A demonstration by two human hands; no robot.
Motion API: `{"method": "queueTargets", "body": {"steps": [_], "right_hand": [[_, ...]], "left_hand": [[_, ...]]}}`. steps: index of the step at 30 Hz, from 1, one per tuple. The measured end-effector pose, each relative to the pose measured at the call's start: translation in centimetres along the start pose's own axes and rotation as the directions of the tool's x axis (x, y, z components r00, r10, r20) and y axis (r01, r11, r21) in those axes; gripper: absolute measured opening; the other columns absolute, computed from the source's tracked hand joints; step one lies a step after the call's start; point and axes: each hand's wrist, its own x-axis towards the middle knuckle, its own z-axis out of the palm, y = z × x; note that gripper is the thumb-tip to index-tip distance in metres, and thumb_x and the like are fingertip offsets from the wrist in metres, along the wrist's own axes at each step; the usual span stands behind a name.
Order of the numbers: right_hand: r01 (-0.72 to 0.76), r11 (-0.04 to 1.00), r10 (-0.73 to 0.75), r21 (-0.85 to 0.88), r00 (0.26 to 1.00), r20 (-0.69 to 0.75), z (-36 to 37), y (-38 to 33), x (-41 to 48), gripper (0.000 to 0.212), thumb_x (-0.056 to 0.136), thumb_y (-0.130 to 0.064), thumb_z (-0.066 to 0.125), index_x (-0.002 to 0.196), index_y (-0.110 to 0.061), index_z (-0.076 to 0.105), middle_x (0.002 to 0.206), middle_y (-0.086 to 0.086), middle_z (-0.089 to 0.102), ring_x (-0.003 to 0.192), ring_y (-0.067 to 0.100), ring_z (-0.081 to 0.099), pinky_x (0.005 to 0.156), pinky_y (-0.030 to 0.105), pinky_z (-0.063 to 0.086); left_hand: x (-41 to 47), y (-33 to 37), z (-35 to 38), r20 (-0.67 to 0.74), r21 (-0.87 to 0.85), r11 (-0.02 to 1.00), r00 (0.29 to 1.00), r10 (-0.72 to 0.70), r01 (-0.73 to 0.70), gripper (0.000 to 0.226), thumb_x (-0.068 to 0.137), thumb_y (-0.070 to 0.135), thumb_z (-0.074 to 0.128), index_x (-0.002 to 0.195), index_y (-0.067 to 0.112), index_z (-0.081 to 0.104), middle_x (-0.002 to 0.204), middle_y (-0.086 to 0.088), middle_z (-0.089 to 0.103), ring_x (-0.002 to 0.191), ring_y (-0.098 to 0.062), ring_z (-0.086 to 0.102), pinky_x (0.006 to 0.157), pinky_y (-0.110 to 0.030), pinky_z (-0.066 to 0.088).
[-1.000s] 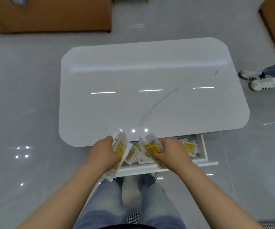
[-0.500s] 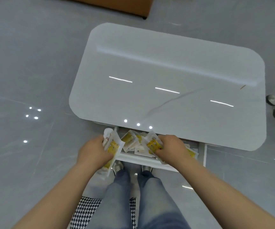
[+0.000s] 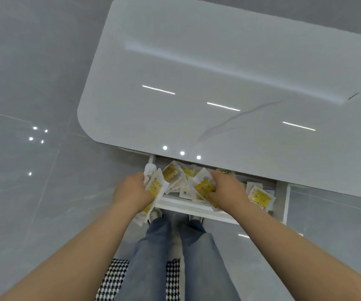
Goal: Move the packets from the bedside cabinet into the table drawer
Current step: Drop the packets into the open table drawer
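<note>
The white table drawer stands pulled out under the near edge of the white table. Several yellow-and-white packets lie inside it, one loose packet at the right end. My left hand grips a bunch of packets over the drawer's left corner, partly outside its front. My right hand grips another bunch of packets over the middle of the drawer. The bedside cabinet is out of view.
Grey glossy floor tiles surround the table. My legs in blue jeans and my shoes stand just in front of the drawer. A black-and-white houndstooth cloth lies at the bottom edge.
The view has swung left and closer to the table. Both hands have kept their bunches of packets over the open drawer, with the right hand a little lower among the packets inside.
</note>
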Motion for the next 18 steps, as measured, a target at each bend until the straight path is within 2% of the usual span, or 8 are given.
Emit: {"method": "queueTargets", "body": {"steps": [3, 6, 10, 13, 15, 18], "right_hand": [[-0.011, 0.999, 0.011, -0.036, 1.0, 0.021, 2.4, 1.0, 2.7, 0.025, 0.087, -0.013, 0.053, 0.111, -0.018, 0.055, 0.1, 0.003, 0.064, 0.09, 0.022, 0.061, 0.063, 0.027, 0.042], [-0.021, 0.999, 0.021, -0.024, 0.999, 0.031, 5.1, 1.8, 5.3, 0.022, 0.087, -0.014, 0.054, 0.109, -0.018, 0.055, 0.089, 0.002, 0.059, 0.088, 0.023, 0.062, 0.066, 0.031, 0.049], [-0.039, 0.999, 0.039, -0.01, 0.999, 0.015, 8.7, 2.8, 9.1, 0.037, 0.085, -0.008, 0.053, 0.121, -0.02, 0.053, 0.09, 0.003, 0.062, 0.083, 0.023, 0.06, 0.06, 0.028, 0.041], [-0.055, 0.998, 0.055, -0.009, 0.998, 0.012, 11.1, 3.4, 11.5, 0.033, 0.084, -0.006, 0.052, 0.115, -0.016, 0.055, 0.084, 0.004, 0.059, 0.077, 0.023, 0.057, 0.057, 0.027, 0.038], [-0.056, 0.998, 0.056, -0.014, 0.998, 0.022, 12.4, 3.6, 13.0, 0.033, 0.083, -0.006, 0.052, 0.115, -0.014, 0.055, 0.091, 0.007, 0.064, 0.082, 0.025, 0.06, 0.058, 0.027, 0.04], [-0.045, 0.999, 0.047, -0.026, 0.997, 0.062, 14.3, 3.8, 15.1, 0.04, 0.085, -0.007, 0.052, 0.124, -0.015, 0.052, 0.103, 0.009, 0.065, 0.091, 0.028, 0.062, 0.062, 0.027, 0.041]], "left_hand": [[2.9, -0.2, 2.5, 0.009, -0.048, 0.999, 1.0, -0.024, 0.024, 0.031, 0.075, 0.03, 0.069, 0.097, 0.019, 0.05, 0.094, 0.0, 0.057, 0.081, -0.019, 0.054, 0.06, -0.027, 0.039], [5.7, -0.5, 5.0, 0.01, -0.067, 0.998, 1.0, -0.018, 0.019, 0.031, 0.077, 0.03, 0.069, 0.099, 0.019, 0.05, 0.09, 0.001, 0.055, 0.079, -0.018, 0.053, 0.056, -0.026, 0.037], [9.5, -1.0, 8.0, -0.004, -0.123, 0.992, 1.0, -0.014, 0.014, 0.029, 0.08, 0.026, 0.069, 0.099, 0.016, 0.049, 0.089, 0.001, 0.052, 0.076, -0.017, 0.05, 0.048, -0.022, 0.029], [12.0, -1.4, 9.9, 0.017, -0.178, 0.984, 1.0, 0.015, -0.012, 0.031, 0.08, 0.026, 0.07, 0.1, 0.015, 0.048, 0.088, 0.001, 0.05, 0.076, -0.016, 0.049, 0.048, -0.021, 0.03], [13.5, -1.7, 11.0, 0.016, -0.189, 0.982, 0.999, 0.031, -0.027, 0.032, 0.08, 0.025, 0.07, 0.102, 0.015, 0.05, 0.09, 0.0, 0.052, 0.078, -0.018, 0.051, 0.05, -0.022, 0.032], [15.5, -2.0, 12.8, 0.007, -0.208, 0.977, 0.999, 0.052, -0.049, 0.031, 0.08, 0.024, 0.07, 0.101, 0.014, 0.05, 0.09, -0.001, 0.053, 0.08, -0.019, 0.053, 0.055, -0.024, 0.036]]}}
